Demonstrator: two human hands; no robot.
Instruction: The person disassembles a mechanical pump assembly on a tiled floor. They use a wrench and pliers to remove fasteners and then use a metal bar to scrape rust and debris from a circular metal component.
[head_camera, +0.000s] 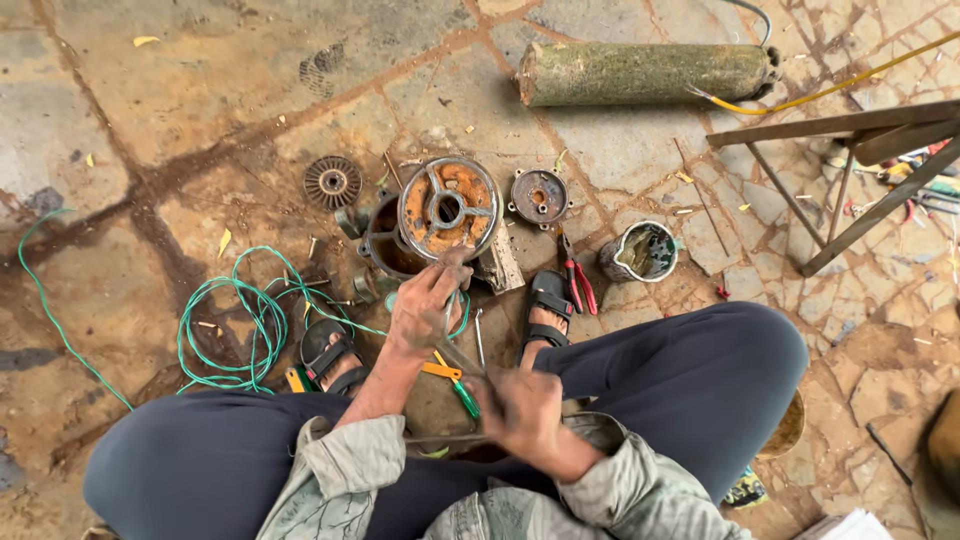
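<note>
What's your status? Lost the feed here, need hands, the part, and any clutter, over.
Left hand on rim of rusty round motor housing. Right hand gripping a slim metal tool. Green wire, red pliers, end cap lie close around.
</note>
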